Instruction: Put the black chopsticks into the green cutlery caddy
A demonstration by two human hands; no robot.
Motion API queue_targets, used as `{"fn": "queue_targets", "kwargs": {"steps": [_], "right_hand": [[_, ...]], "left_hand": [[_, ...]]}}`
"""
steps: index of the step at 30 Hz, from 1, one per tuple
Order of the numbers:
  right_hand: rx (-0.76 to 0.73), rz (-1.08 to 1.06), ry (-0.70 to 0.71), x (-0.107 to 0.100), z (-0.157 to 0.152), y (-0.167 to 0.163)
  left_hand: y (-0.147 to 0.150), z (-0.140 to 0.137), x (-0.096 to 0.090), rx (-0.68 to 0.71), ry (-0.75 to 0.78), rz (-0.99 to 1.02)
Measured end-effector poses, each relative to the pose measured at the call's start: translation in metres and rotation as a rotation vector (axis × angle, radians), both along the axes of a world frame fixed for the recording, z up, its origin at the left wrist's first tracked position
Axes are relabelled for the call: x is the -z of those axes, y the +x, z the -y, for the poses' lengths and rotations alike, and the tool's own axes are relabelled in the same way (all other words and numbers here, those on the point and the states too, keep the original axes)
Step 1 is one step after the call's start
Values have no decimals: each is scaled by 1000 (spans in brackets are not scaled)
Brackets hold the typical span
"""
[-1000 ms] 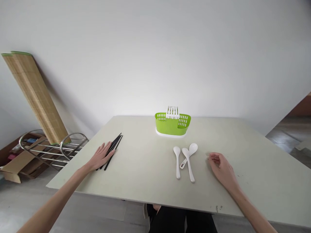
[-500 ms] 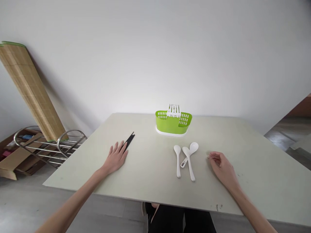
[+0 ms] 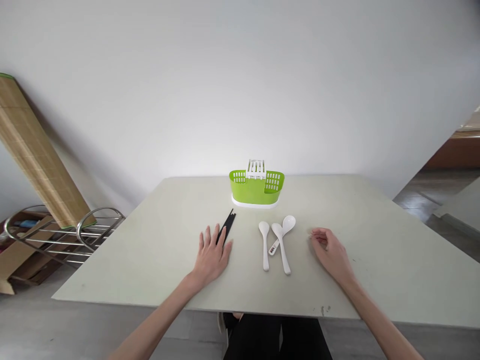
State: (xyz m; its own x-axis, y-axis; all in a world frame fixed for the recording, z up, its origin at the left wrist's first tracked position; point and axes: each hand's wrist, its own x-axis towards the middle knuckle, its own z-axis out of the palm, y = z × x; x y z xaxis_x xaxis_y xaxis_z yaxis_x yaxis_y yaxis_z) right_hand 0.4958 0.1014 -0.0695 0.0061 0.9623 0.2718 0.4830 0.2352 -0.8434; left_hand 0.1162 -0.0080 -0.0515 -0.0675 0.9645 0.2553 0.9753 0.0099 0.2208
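My left hand (image 3: 211, 257) lies palm down with its fingers spread over a bundle of black chopsticks (image 3: 229, 224). Their far ends stick out past the fingers; the near part is covered by the hand. My right hand (image 3: 330, 251) rests on its side, fingers curled toward the thumb and nothing visible in them. Left of it, apart from the hand, are three white spoons. One slim spoon (image 3: 265, 245) lies alone; another slim spoon (image 3: 283, 250) crosses over a wider, round-bowled spoon (image 3: 289, 224) with a label on its handle.
A green cutlery basket (image 3: 247, 192) with a white base and slatted white piece stands toward the back of the pale table (image 3: 131, 260), near the wall. On the left, a rolled bamboo mat (image 3: 41, 160) leans over a metal rack (image 3: 56, 240) and a cardboard box (image 3: 22, 265).
My left hand has slid right across the table, bringing the chopsticks closer to the spoons and basket. My right hand keeps its curled pose beside the spoons. The view has shifted slightly.
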Motion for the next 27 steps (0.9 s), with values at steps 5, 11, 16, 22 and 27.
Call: {"fn": "queue_targets", "kwargs": {"steps": [5, 11, 16, 22, 27], "right_hand": [[-1, -3, -16, -4, 0, 0], [1, -2, -21, -8, 1, -1], [-4, 5, -7, -10, 2, 0], [8, 10, -24, -12, 3, -1], [10, 22, -16, -11, 3, -1]], "left_hand": [[5, -5, -10, -4, -57, 128], [-25, -10, -32, 31, -94, 164], [-36, -12, -33, 105, -84, 83], [-34, -12, -30, 105, -61, 69], [-36, -13, -30, 102, -39, 99]]}}
